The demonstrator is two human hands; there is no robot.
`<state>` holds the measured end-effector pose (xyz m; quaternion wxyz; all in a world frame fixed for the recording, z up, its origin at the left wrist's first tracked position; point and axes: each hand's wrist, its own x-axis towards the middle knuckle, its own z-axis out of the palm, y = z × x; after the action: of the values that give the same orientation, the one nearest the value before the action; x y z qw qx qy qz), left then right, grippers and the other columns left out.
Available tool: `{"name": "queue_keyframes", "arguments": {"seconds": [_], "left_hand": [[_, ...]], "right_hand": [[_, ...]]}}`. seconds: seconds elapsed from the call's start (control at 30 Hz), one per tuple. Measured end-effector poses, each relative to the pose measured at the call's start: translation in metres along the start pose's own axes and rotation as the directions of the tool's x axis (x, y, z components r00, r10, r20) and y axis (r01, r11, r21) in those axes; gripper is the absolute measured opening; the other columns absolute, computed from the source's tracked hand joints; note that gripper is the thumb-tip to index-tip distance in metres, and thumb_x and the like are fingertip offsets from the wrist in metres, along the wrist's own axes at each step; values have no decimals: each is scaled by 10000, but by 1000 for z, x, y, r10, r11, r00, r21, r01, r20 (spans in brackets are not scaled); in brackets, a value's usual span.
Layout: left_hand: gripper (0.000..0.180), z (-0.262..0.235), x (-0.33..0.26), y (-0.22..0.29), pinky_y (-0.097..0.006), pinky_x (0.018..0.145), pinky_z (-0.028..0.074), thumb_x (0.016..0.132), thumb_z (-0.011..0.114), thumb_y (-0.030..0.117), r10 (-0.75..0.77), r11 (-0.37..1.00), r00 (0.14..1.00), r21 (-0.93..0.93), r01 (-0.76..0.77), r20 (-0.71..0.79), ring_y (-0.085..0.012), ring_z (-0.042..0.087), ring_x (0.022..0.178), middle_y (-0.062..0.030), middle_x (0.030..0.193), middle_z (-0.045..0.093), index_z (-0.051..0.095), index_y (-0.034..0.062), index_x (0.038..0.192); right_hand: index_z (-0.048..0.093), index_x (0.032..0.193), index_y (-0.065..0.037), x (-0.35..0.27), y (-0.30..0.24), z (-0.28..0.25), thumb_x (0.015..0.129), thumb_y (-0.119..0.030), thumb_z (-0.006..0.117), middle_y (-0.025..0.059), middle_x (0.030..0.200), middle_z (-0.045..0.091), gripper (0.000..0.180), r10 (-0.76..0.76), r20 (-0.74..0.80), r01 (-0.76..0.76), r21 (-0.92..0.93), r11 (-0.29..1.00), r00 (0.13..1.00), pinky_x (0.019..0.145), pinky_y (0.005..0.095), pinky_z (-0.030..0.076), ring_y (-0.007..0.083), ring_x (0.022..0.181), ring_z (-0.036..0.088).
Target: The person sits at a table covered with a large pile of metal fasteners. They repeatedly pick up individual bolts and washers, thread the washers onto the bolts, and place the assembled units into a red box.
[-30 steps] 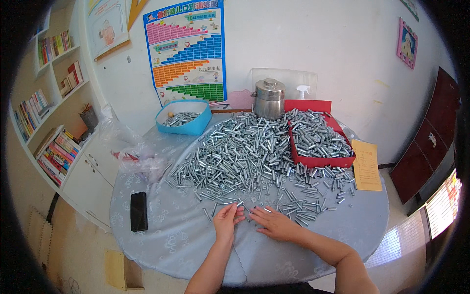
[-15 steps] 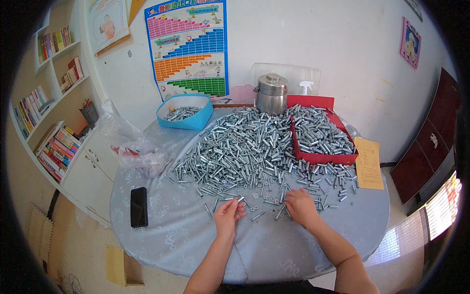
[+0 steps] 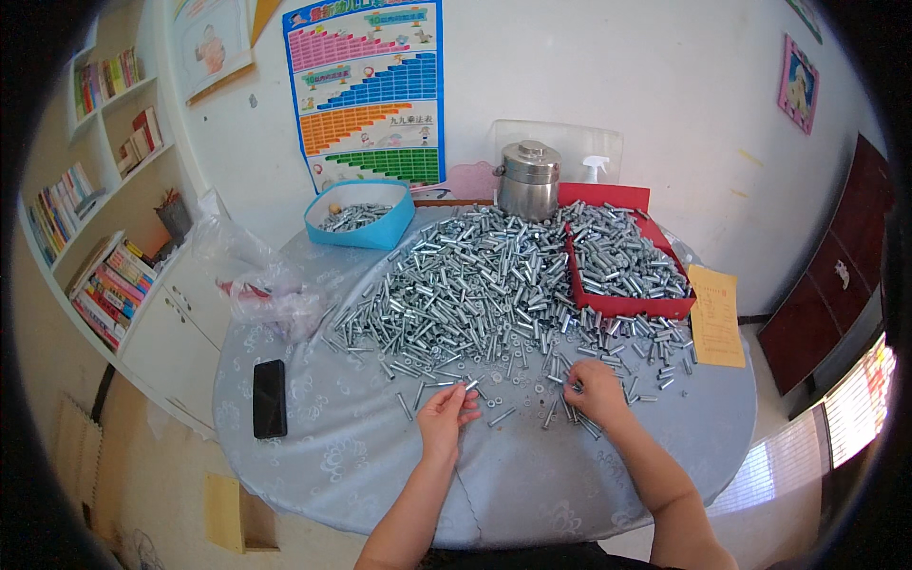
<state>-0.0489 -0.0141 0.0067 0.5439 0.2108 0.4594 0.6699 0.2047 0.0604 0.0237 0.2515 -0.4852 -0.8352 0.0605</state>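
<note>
A bolt (image 3: 468, 385) is pinched in the left hand (image 3: 445, 418), loose bolts are grasped by the right hand (image 3: 594, 391), and strays near the counter (image 3: 380, 475) edge could be knocked off.

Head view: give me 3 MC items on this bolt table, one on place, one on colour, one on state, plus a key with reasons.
1. Where does the black phone lie on the table?
A. Inside the red tray
B. On the person's left, clear of the pile
C. Under the right hand

2. What colour is the bowl with a few bolts in it?
A. Blue
B. Yellow
C. Black

3. What is the left hand doing?
A. Lying flat and empty
B. Lifting the steel pot
C. Pinching a bolt in its fingertips

Key: B, the phone rests on bare cloth to the left of the bolt pile; A, the bowl's rim and wall are blue; C, a bolt sticks out of the left hand's fingertip grip.
</note>
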Motion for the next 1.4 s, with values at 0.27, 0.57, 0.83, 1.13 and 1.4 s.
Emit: {"name": "queue_keyframes", "arguments": {"seconds": [0.27, 0.57, 0.83, 1.13, 1.4], "left_hand": [[194, 3, -1, 0, -283, 591, 536, 844, 553, 104, -9, 1000, 1000, 5, 9, -3, -152, 593, 704, -127, 863, 626, 572, -24, 988], [194, 4, -2, 2, -285, 586, 534, 848, 543, 100, -23, 999, 1000, 23, 24, -17, -156, 597, 711, -133, 861, 627, 570, -25, 994], [194, 6, -4, 3, -284, 588, 535, 849, 544, 103, -23, 1000, 1000, 8, 23, -15, -155, 596, 699, -135, 864, 626, 574, -26, 991], [199, 3, 0, -2, -271, 582, 533, 846, 550, 106, -29, 999, 1000, 41, 29, -3, -146, 596, 693, -135, 864, 626, 574, -25, 995], [203, 2, -1, -3, -270, 584, 534, 846, 550, 102, -32, 999, 999, 8, 32, 6, -143, 592, 694, -134, 864, 625, 571, -29, 999]], "right_hand": [[556, 876, -22, 15, 19, -4, 673, -116, 635, 158, 884, 562, 237, 4, -212, -12, -37, 999, 977, 736, 387, 434, 329, 845, 536], [433, 1230, -82, -23, -12, -8, 831, -285, 499, 135, 1249, 441, 453, -219, 227, 260, -173, 950, 949, 996, 454, 254, 292, 1207, 347], [541, 1094, -61, -16, 14, -13, 791, -166, 514, 141, 1211, 464, 322, -92, 49, 103, -315, 944, 995, 968, 448, 289, 295, 1174, 382], [598, 974, -69, 54, -24, 33, 677, -52, 550, 105, 1085, 549, 301, -499, 94, 501, 3, 866, 862, 903, 362, 373, 278, 1053, 485], [574, 808, -73, 71, -14, 52, 720, -91, 542, 78, 936, 561, 96, -409, 28, 410, -20, 912, 912, 815, 365, 395, 265, 936, 513]]}}
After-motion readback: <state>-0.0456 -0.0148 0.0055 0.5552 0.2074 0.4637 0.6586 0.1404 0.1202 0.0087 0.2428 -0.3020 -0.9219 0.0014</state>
